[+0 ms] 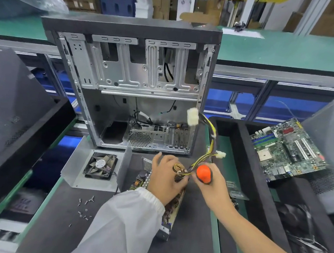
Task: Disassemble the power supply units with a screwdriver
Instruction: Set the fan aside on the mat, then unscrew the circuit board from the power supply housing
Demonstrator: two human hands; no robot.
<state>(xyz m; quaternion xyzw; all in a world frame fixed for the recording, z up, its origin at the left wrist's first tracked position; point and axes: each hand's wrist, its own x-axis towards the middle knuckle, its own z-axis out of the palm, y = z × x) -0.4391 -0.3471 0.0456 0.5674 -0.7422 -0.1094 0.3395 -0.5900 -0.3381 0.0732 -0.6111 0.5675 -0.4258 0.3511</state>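
Power supply board: the circuit board (173, 204) of the opened power supply lies on the dark mat of the desk (61, 208), directly in front of the person and just before the empty computer case (133, 88); much of it is hidden under the left hand.
Left grip: the left hand (165, 178) lies over the board with its fingers curled onto the components, apparently to keep the board from shifting while a screw is worked.
Right grip: the right hand (212, 185) is wrapped round the orange-handled screwdriver (204, 173), handle end up; the tip is hidden, so what it touches cannot be told.
Cable bundle: the yellow-and-black wires (206, 147) rise from the board between the hands, with white connectors hanging free.
Removed cover: the metal housing with its fan (100, 166) sits just left of the board, set aside so the inside is reachable.
Loose screws: small screws (85, 207) lie scattered on the mat near the left sleeve.
Motherboard: a green motherboard (287, 150) rests in the black tray at the right, well apart.
Stage, as a judgement: the cover is off; freeing the board seems to be the step in hand.
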